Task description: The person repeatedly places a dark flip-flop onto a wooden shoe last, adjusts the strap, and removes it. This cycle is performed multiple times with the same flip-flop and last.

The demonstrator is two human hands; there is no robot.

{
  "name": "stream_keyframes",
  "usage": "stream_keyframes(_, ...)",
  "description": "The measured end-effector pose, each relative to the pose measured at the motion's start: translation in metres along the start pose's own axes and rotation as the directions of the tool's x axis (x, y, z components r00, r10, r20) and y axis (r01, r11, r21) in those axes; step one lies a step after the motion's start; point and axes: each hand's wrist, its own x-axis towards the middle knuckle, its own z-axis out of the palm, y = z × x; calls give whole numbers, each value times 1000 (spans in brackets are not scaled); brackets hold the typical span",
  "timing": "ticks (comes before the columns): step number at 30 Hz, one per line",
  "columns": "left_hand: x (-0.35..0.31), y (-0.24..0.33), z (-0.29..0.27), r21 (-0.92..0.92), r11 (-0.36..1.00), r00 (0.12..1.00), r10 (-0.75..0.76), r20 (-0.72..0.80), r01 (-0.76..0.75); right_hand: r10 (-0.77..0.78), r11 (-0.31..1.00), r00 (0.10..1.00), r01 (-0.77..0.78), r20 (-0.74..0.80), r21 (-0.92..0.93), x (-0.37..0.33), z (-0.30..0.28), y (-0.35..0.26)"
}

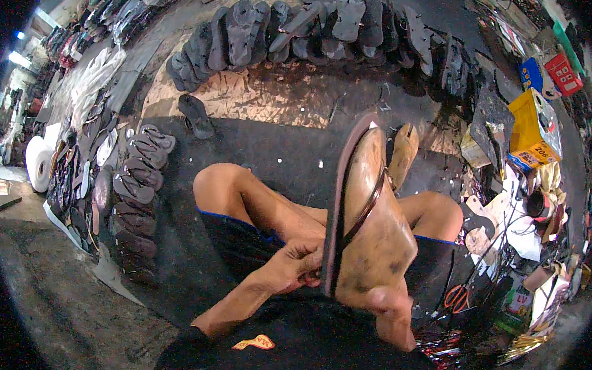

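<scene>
Above my lap, a wooden shoe last [378, 251] is held up with its toe pointing away from me. A dark sandal sole [338, 206] lies along its left side, and a thin brown strap [365, 215] crosses the last. My left hand [301, 262] is closed on the sole's edge near the heel end, its fingertips partly hidden behind the sole. My right hand [391, 305] grips the heel end of the last from below; most of its fingers are out of sight. Just past the held last, a second wooden last [403, 154] is partly covered by it.
Dark sandal soles [241, 34] stand in a curved row at the far side. Strapped sandals [138, 180] line the left. To the right are a yellow box [533, 129], a red box [563, 74], orange-handled scissors [457, 300] and scraps. A single sandal [195, 116] lies on the dark mat.
</scene>
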Motion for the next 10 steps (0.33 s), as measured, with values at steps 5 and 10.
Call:
stream_keyframes(5, 33, -70, -50, -171, 972, 982, -144, 121, 164, -119, 894, 955, 222, 272, -390, 25, 39, -11)
stream_keyframes(10, 60, 3, -35, -171, 929, 939, 303, -160, -329, -473, 663, 819, 574, 325, -480, 64, 53, -11)
